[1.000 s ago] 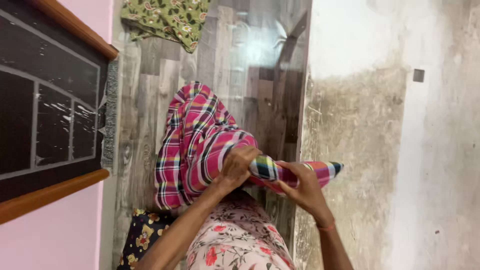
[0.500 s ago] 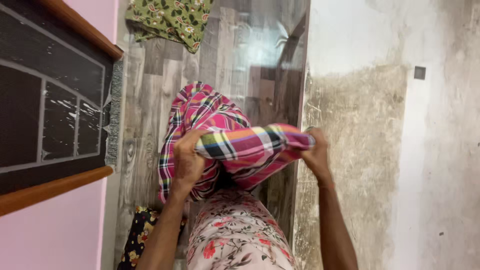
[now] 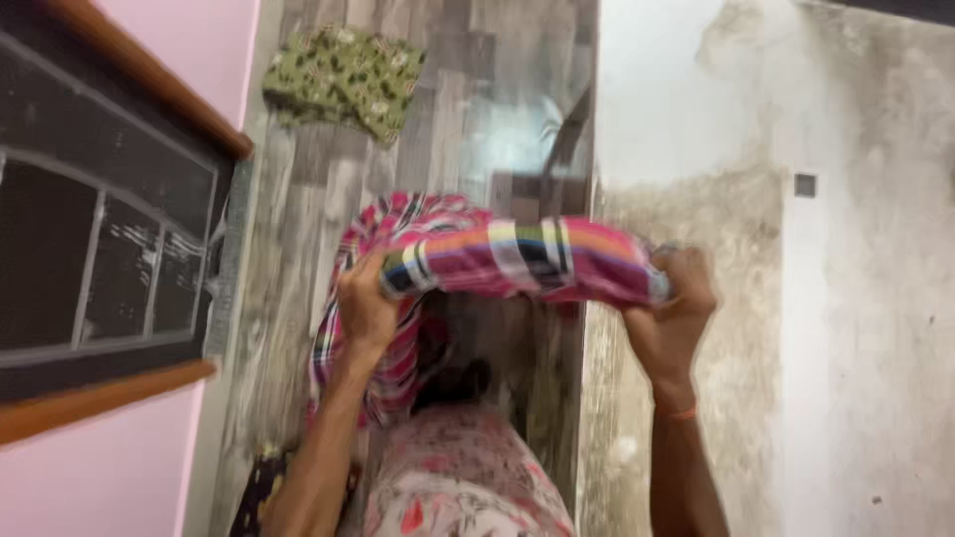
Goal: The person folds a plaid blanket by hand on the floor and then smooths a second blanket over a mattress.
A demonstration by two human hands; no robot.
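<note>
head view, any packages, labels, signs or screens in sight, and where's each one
None in view: no package, label, sign or screen.
Nearest to one: a small dark square plate on the stained wall, upper right; whether it bears anything is too small to tell.
Both hands hold a pink plaid cloth, which has no visible tag.

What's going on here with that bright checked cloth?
A person is holding a pink checked cloth up with both bare hands, seen from a camera on their head. The left hand grips one end and the right hand grips the other, so a bunched stretch runs between them while the rest hangs down on the left-hand side. Below is a wood-patterned floor, with a green floral cloth lying farther off. The picture is a bit blurred.
</note>
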